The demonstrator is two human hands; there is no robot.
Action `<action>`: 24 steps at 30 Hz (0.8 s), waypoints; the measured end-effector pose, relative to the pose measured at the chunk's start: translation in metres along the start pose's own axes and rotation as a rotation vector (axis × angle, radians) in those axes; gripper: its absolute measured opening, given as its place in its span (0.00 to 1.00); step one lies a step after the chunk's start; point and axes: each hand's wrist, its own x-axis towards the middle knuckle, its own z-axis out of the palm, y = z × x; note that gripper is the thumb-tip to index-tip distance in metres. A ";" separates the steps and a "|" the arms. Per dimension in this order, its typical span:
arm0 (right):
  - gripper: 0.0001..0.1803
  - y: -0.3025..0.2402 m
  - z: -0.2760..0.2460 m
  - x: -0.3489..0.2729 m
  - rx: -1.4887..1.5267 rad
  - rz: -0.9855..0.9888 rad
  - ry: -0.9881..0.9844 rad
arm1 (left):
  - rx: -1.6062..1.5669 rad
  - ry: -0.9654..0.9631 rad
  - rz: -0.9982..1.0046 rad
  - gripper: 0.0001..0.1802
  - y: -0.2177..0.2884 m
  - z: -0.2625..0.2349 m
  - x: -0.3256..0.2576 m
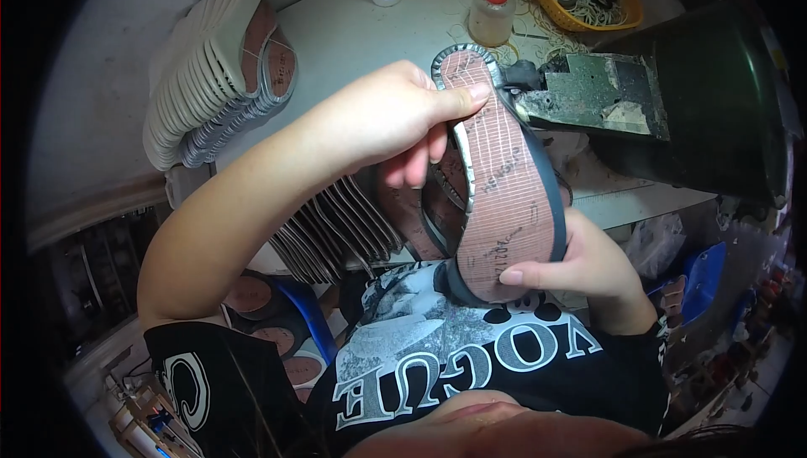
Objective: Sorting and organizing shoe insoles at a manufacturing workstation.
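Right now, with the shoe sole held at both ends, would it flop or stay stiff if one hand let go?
Probably fairly stiff: the shoe sole spans straight between left hand and right hand without sagging. Likely light, since fingertips alone hold it. Its thin, flat shape suggests some bending.

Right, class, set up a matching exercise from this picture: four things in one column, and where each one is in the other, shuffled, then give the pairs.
Things
1. shoe sole
2. glue bottle with red nozzle
3. yellow basket
4. stack of soles

Places
A. at the table's far left, leaning in a fanned row
B. held between the left hand and right hand
C. far right of the table, holding rubber bands
D. upright on the white table, beyond the held sole's tip

Pairs: 1-B, 2-D, 3-C, 4-A
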 end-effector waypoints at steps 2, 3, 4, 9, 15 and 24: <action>0.13 -0.001 -0.001 -0.002 0.028 0.053 0.011 | 0.131 0.036 0.007 0.37 0.002 -0.006 0.005; 0.13 0.001 0.001 0.001 0.044 0.016 0.065 | 0.268 0.101 0.048 0.38 0.003 -0.010 0.010; 0.13 0.004 0.002 0.004 0.058 -0.023 0.118 | 0.404 0.167 0.092 0.39 0.004 -0.015 0.014; 0.13 0.020 -0.001 0.041 0.152 -0.171 0.208 | 0.468 0.298 0.168 0.38 -0.002 -0.039 0.031; 0.13 0.018 0.007 0.073 0.288 -0.276 0.225 | -0.100 0.112 0.450 0.36 -0.030 -0.021 0.019; 0.12 0.022 0.029 0.053 0.319 -0.151 0.200 | -0.192 0.203 0.237 0.44 -0.026 -0.004 0.005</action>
